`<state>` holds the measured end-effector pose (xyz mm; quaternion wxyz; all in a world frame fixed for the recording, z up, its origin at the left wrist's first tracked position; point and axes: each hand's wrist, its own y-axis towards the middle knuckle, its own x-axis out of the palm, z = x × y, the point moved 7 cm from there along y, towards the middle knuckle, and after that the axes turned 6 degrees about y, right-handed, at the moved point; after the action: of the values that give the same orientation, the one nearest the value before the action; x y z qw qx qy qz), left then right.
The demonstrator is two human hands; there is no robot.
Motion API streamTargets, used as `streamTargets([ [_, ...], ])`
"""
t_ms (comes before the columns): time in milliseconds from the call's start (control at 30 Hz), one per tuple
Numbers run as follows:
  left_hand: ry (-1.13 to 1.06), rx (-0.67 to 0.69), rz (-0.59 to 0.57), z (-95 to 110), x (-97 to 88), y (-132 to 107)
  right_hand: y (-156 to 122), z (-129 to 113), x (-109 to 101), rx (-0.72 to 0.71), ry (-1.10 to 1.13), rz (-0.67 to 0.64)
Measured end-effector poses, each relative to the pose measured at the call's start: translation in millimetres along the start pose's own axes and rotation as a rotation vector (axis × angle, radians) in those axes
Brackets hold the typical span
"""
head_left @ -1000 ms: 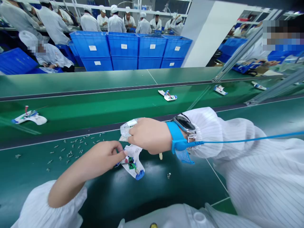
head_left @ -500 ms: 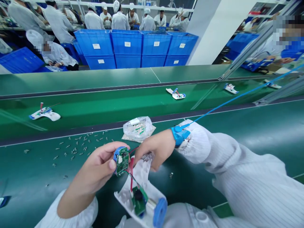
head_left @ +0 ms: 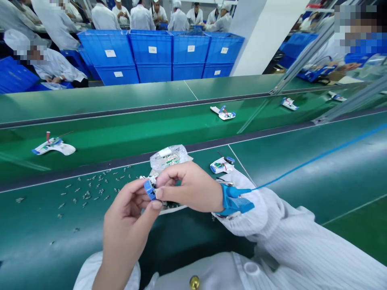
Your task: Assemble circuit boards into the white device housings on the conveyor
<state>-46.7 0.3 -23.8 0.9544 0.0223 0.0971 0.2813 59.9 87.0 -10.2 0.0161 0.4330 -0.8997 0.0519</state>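
Note:
My left hand (head_left: 130,219) is closed, its thumb and fingers gripping a small blue plastic piece (head_left: 149,190), which carried a green circuit board in the earlier frame. My right hand (head_left: 192,187) pinches the same piece from the other side with thumb and forefinger. Beneath the right hand lies a white plastic housing half (head_left: 174,210), mostly hidden by the fingers. Just behind the hands is a clear plastic bag (head_left: 169,155) of small metal parts. A blue wrist strap (head_left: 236,199) with a cord circles my right wrist.
Small metal pieces (head_left: 87,194) lie scattered on the green bench at left. Another opened white housing (head_left: 222,165) rests beyond my right forearm. More housings (head_left: 54,147) sit along the green belt (head_left: 136,135). Blue crates (head_left: 151,52) and co-workers are behind. The cord (head_left: 317,155) stretches rightward.
My right hand has released the white housing, which has moved from near my body to the bench under my hands. It now pinches the blue piece with my left hand. The view has shifted slightly.

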Motion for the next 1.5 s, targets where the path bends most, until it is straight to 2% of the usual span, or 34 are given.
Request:
streamTargets([
  [167, 0.079, 0.023, 0.039, 5, 1.8, -4, 2, 5, 0, -0.008, 0.081, 0.012],
  [267, 0.039, 0.029, 0.084, 5, -0.8, -8, 9, 7, -10, -0.036, 0.122, 0.012],
  [367, 0.007, 0.034, 0.142, 5, -6.8, -11, 23, 17, -35, -0.023, 0.014, 0.158],
  [433, 0.034, 0.056, 0.168, 5, -9.5, -13, 29, 25, -50, 0.041, -0.123, 0.256],
  [467, 0.063, 0.079, 0.176, 7, -9.9, -14, 30, 27, -52, 0.076, -0.178, 0.261],
  [500, 0.097, 0.112, 0.187, 8, -10.0, -15, 30, 29, -49, 0.103, -0.215, 0.217],
  [633, 0.228, 0.292, 0.243, 19, -7.3, -20, 20, 30, -10, 0.115, -0.226, -0.154],
  [700, 0.296, 0.372, 0.272, 22, -6.4, -24, 15, 31, 1, 0.137, -0.182, -0.203],
  [800, 0.447, 0.454, 0.264, 21, -4.8, -30, 15, 32, 6, 0.165, -0.078, -0.167],
  [867, 0.558, 0.506, 0.222, 18, -2.3, -34, 15, 28, 6, 0.112, -0.055, -0.131],
  [933, 0.622, 0.575, 0.183, 16, 0.5, -38, 12, 18, 3, -0.002, -0.111, -0.051],
  [1100, 0.596, 0.712, 0.163, 19, 5.6, -49, -14, -14, 0, -0.344, -0.473, 0.236],
  [1200, 0.526, 0.697, 0.127, 17, 8.6, -49, -30, -19, 2, -0.420, -0.554, 0.366],
  [1267, 0.460, 0.641, 0.117, 14, 9.5, -47, -36, -18, 3, -0.439, -0.577, 0.438],
  [1367, 0.305, 0.475, 0.144, 7, 8.4, -40, -41, -18, 3, -0.464, -0.605, 0.520],
  [1500, -0.025, 0.172, 0.141, -5, 11.3, -29, -41, -21, 2, -0.489, -0.587, 0.553],
])
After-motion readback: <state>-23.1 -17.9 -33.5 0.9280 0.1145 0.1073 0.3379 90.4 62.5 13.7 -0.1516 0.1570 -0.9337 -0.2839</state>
